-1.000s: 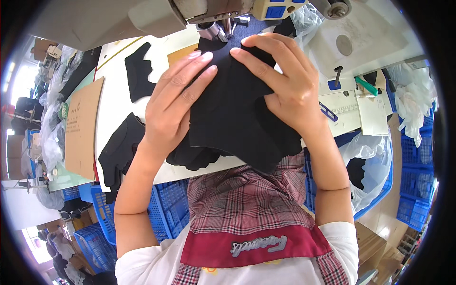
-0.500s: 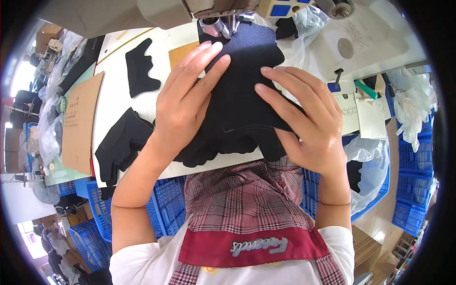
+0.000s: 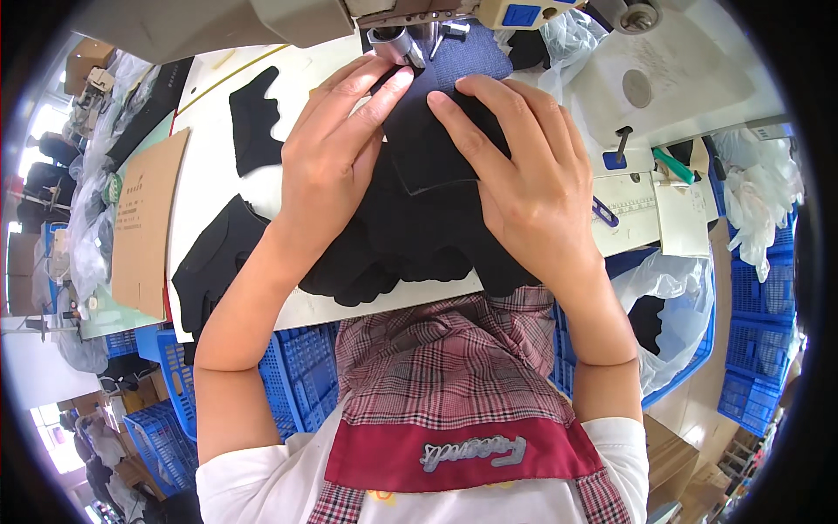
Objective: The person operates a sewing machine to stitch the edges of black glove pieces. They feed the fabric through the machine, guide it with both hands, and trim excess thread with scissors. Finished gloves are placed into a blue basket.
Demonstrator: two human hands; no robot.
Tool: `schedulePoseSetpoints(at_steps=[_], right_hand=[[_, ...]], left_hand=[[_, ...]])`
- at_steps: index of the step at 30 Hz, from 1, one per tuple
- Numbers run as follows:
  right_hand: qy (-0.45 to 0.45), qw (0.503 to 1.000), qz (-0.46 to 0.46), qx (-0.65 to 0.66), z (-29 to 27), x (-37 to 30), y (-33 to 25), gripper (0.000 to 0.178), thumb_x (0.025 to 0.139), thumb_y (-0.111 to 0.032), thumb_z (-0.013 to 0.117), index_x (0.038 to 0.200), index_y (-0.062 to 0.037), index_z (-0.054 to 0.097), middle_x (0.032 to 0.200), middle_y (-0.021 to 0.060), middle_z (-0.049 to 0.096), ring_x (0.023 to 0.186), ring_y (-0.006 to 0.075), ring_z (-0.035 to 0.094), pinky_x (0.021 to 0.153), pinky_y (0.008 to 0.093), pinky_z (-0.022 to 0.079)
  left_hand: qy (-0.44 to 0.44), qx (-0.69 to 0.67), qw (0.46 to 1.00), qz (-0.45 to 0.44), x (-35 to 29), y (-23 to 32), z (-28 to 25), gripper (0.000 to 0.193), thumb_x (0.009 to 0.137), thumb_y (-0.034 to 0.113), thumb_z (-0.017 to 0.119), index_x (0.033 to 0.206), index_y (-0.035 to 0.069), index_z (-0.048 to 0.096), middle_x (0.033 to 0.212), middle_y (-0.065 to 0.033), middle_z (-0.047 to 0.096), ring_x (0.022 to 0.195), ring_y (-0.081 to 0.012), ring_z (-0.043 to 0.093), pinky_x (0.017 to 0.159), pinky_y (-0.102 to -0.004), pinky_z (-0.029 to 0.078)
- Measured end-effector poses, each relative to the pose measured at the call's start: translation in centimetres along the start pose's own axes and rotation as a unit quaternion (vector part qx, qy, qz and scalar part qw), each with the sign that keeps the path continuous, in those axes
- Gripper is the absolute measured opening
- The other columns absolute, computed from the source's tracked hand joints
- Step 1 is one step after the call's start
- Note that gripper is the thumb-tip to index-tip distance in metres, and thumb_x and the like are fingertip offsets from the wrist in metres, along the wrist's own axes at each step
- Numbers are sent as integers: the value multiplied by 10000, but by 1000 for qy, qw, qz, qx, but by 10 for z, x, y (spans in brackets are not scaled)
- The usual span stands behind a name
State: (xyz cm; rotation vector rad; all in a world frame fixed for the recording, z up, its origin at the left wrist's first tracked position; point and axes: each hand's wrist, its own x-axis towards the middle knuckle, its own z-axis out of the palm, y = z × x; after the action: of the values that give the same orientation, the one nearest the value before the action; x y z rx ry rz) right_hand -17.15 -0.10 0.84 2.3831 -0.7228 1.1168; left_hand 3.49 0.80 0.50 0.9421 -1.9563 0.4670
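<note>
A black fabric piece point(image 3: 428, 144) lies under the needle area point(image 3: 397, 45) of a sewing machine point(image 3: 262, 22); its far part looks blue under the light. My left hand point(image 3: 336, 131) rests on its left side, fingers stretched, fingertips close beside the metal presser part. Flat on the right side of the piece lies my right hand point(image 3: 528, 166), index and middle fingertips pressing just short of the needle area. Nearer to me, a heap of black cut pieces point(image 3: 410, 240) with wavy edges covers the table's front edge. Whether the needle touches the cloth is hidden.
Left on the white table are a black cut piece point(image 3: 253, 122) and more black pieces point(image 3: 218, 253), beside a cardboard sheet point(image 3: 148, 227). To the right are a purple cutter point(image 3: 604, 212), a ruler point(image 3: 635, 206) and a green-handled tool point(image 3: 672, 166). Blue crates point(image 3: 305, 375) stand below.
My right hand has slid forward and left, closer to the needle area. The fabric piece has moved away from me under the machine. The purple cutter has come into view.
</note>
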Motion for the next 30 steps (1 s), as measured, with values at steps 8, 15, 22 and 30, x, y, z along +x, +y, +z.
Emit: schedulePoseSetpoints(at_steps=[8, 15, 22, 30], right_hand=[[31, 999, -4, -9, 8, 5, 5, 444, 690, -92, 626, 1128, -30, 660, 1134, 112, 583, 1035, 282, 575, 835, 380, 477], [35, 999, -1, -19, 11, 7, 5, 437, 686, -100, 631, 1117, -34, 667, 1129, 107, 588, 1034, 280, 575, 859, 387, 473], [45, 999, -1, -16, 12, 8, 3, 416, 685, -108, 634, 1092, -32, 677, 1119, 101, 594, 1034, 272, 575, 865, 389, 471], [74, 997, -6, -11, 17, 7, 5, 398, 695, -92, 644, 1087, -29, 677, 1095, 101, 596, 1000, 268, 589, 851, 388, 476]], left_hand=[[4, 7, 1000, -12, 5, -4, 2, 475, 709, -139, 650, 1143, 52, 675, 1104, -141, 662, 1049, -327, 636, 855, -377, 529], [1, 15, 1000, -25, 5, -4, 2, 412, 736, -123, 659, 1116, 36, 668, 1095, -147, 657, 1008, -331, 640, 837, -376, 532], [-6, 17, 999, -51, 3, -3, 4, 366, 761, -93, 661, 1103, 37, 669, 1101, -150, 662, 993, -327, 647, 820, -372, 536], [-61, 81, 992, -81, 6, 5, 0, 290, 811, -24, 638, 1096, 26, 661, 1016, -102, 682, 881, -279, 667, 751, -366, 548]])
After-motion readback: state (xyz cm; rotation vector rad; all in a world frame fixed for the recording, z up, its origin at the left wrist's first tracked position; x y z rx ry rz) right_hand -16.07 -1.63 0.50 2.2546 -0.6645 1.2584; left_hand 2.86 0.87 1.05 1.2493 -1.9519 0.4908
